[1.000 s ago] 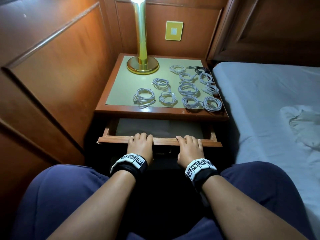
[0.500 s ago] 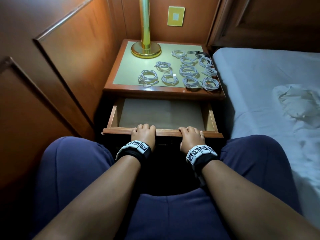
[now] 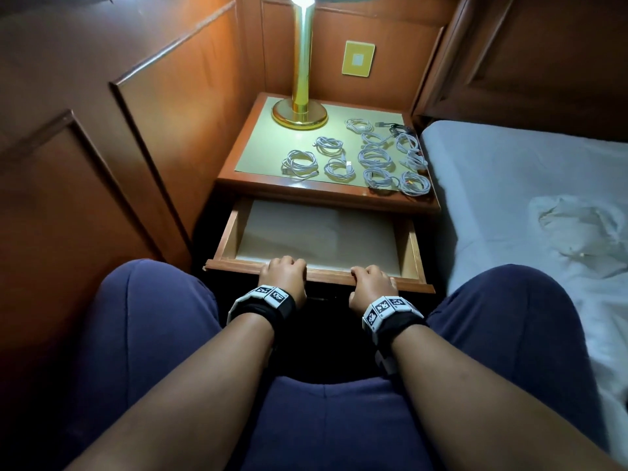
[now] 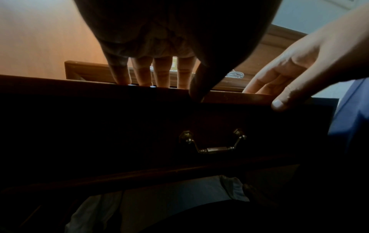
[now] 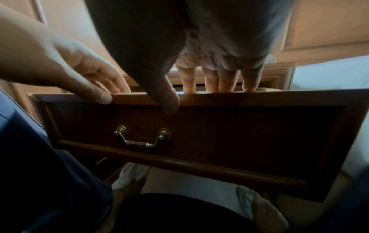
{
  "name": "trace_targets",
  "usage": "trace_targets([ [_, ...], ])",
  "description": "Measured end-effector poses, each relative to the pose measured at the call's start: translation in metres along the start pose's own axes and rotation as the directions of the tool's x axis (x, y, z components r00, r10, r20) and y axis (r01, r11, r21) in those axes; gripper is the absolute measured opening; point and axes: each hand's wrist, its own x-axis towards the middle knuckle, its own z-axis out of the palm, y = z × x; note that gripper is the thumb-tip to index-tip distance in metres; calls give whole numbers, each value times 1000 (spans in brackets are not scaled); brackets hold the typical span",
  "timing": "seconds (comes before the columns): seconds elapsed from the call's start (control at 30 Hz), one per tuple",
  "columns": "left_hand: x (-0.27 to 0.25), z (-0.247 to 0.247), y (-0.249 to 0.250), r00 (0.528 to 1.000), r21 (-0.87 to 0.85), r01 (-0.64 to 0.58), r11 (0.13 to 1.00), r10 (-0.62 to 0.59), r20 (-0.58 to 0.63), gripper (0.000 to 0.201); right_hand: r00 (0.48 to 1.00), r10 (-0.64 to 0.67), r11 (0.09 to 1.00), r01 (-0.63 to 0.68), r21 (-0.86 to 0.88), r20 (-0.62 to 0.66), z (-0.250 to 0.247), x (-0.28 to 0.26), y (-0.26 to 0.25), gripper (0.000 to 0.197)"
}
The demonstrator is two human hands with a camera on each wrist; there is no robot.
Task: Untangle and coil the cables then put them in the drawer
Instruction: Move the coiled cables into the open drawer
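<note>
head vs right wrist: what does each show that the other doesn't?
Head only: the coiled cables and lamp on the nightstand top, the bare drawer floor, and the bed.
Right wrist only: the brass pull handle, untouched on the drawer front.
Both: left hand and right hand gripping the front's top edge.

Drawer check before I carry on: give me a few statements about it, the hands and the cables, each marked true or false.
1. The drawer is pulled open. True.
2. Both hands hold its front edge. True: the left hand and right hand hook their fingers over it.
3. The right hand's grip is on the brass handle. False: the handle hangs untouched below the thumbs.
4. Coiled cables lie inside the drawer. False: the coiled cables lie on the nightstand; no cable shows in the drawer.
5. The lamp stands on the nightstand. True.
</note>
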Motion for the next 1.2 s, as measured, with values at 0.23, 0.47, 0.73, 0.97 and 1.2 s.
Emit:
trace_targets([
  [0.23,0,7,4,998,27,-36,999,34,56,40,1000,-12,1000,11,-23,-13,11,-1,-13,61],
  [0.47,7,-4,21,988,88,13,996,-26,151,25,999,-13,1000,13,9,32,2,4,-19,53],
  [0.73,15,-18,23,970,64,50,997,-64,234,25,993,6,1000,-3,-26,117,-15,7,-25,52],
  [0.97,30,-45,21,903,22,-5,1000,-5,430,34,931,-42,992,-5,128,362,-43,30,-28,66],
  [1.2,86,-120,4,977,-331,42,943,31,213,32,965,-200,939,140,313,167,-129,71,-37,64],
])
